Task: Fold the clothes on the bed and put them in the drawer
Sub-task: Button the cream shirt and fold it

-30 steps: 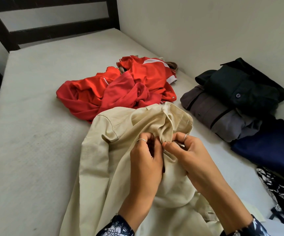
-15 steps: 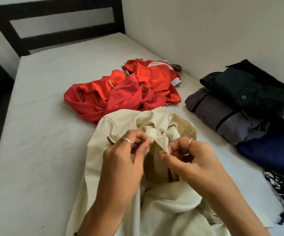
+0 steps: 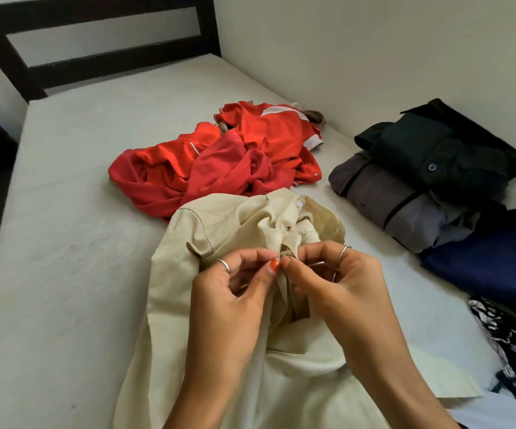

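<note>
You're buttoning the beige shirt (image 3: 225, 230), which lies at 6 o'clock on the bed (image 3: 65, 243). Your left hand (image 3: 232, 292) and right hand (image 3: 337, 280) both pinch its placket, fingertips closed. Next, I'd judge: flatten and fold.

Beige shirt (image 3: 219, 320) is showing as matt woven cloth, lightly creased. Red garments (image 3: 219, 162) are looking like smoother cloth with a faint sheen. Mattress (image 3: 65, 243) cover is reading as matt, slightly rough fabric. Headboard (image 3: 95, 60) is appearing as dark, smooth wood.
</note>
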`<control>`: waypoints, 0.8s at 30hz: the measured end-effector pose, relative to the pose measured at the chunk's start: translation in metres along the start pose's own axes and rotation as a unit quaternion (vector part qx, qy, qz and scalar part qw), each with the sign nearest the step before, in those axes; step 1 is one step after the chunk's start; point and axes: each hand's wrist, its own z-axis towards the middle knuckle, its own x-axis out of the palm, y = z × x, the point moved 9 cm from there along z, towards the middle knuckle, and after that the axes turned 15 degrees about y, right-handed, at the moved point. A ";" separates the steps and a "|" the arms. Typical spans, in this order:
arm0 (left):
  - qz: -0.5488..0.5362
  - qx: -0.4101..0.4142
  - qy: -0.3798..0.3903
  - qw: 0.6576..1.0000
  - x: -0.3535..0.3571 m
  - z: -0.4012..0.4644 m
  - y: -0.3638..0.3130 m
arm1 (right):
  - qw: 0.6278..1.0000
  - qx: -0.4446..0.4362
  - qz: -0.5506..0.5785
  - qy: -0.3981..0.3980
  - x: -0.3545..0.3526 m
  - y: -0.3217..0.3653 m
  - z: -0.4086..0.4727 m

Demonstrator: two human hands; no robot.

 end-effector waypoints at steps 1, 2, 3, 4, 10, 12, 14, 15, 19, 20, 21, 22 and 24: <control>-0.007 -0.004 -0.003 1.000 0.000 0.001 0.002 | 1.000 0.001 0.012 0.005 0.000 -0.001 0.000; -0.009 -0.004 -0.005 1.000 0.000 0.002 0.002 | 1.000 -0.002 0.016 0.010 0.000 -0.001 0.000; 0.003 0.003 -0.010 1.000 -0.001 0.003 0.001 | 1.000 -0.006 0.016 0.014 0.000 -0.001 0.000; 0.023 0.013 -0.015 1.000 -0.001 0.003 -0.002 | 1.000 -0.011 0.020 0.018 0.001 0.000 0.000; 0.017 0.000 -0.025 1.000 -0.002 0.008 -0.004 | 0.997 -0.024 0.061 0.032 0.002 -0.002 0.003; 0.003 -0.005 -0.026 1.000 -0.002 0.009 -0.004 | 0.996 -0.026 0.082 0.036 0.003 -0.003 0.005; -0.005 -0.010 -0.024 1.000 0.000 0.010 -0.003 | 0.995 -0.019 0.090 0.036 0.002 -0.006 0.007; -0.009 -0.013 -0.022 1.000 0.000 0.010 -0.002 | 0.995 -0.016 0.091 0.037 0.001 -0.008 0.008; 0.026 -0.013 -0.003 1.000 0.007 0.012 -0.002 | 0.997 -0.016 0.054 0.045 -0.001 -0.011 0.011; 0.040 -0.014 0.001 0.999 0.008 0.013 -0.002 | 0.998 -0.018 0.040 0.046 -0.001 -0.011 0.012; 0.059 -0.016 0.004 0.998 0.008 0.014 -0.002 | 0.998 -0.021 0.027 0.047 -0.002 -0.010 0.013; 0.080 -0.017 0.006 0.997 0.009 0.014 -0.002 | 0.998 -0.023 0.016 0.048 -0.002 -0.010 0.014; 0.121 -0.017 0.008 0.993 0.009 0.016 -0.003 | 0.998 -0.029 -0.009 0.051 -0.002 -0.010 0.016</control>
